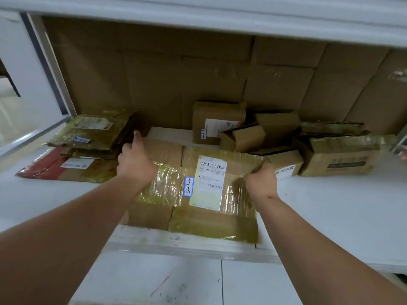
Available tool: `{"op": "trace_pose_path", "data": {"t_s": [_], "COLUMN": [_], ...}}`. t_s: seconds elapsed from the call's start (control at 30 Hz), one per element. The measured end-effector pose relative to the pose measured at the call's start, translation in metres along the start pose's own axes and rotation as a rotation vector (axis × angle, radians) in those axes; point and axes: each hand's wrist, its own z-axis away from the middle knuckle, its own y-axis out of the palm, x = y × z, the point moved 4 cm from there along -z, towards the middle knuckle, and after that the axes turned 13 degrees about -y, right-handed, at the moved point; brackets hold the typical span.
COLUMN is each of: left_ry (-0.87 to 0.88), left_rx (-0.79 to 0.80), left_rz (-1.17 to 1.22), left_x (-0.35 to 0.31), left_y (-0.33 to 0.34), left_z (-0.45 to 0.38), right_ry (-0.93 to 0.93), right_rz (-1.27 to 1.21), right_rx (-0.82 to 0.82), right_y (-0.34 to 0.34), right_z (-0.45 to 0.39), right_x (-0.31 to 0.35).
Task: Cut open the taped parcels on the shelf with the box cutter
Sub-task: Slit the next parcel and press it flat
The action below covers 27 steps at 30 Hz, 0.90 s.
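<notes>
Between both hands, left [134, 162] and right [262, 180], lies the parcel [198, 194].

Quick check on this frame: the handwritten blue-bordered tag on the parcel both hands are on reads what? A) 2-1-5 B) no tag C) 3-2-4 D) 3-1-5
D: the blue-bordered tag beside the shipping label reads 3-1-5, on the taped parcel that the left hand and right hand have hold of at its far corners.
</notes>
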Motion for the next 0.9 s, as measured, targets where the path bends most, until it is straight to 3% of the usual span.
{"op": "trace_pose_path", "data": {"t_s": [0.23,0.33,0.57,0.67,0.77,0.9], "left_ry": [0.423,0.483,0.554,0.570,0.544,0.277], "left_rx": [-0.417,-0.442,-0.045,0.056,0.157,0.548], "left_rz": [0.103,0.048,-0.649,-0.813,-0.897,-0.870], "left_x": [-0.035,-0.029,0.031,0.039,0.046,0.037], "left_y": [-0.052,-0.058,-0.007,0.007,0.012,0.013], "left_z": [0.011,0.006,0.011,0.014,0.013,0.013], "right_ry": [-0.290,-0.430,-0.702,-0.731,-0.736,-0.637], "right_rz": [-0.081,-0.030,0.596,0.765,0.857,0.740], "right_rx": [-0.272,-0.281,0.329,0.602,0.668,0.666], "right_y": [-0.038,-0.045,-0.012,0.000,0.003,0.007], "right_z": [-0.020,-0.016,0.031,0.045,0.046,0.040], "right_x": [0.046,0.050,-0.005,-0.017,-0.016,-0.009]}}
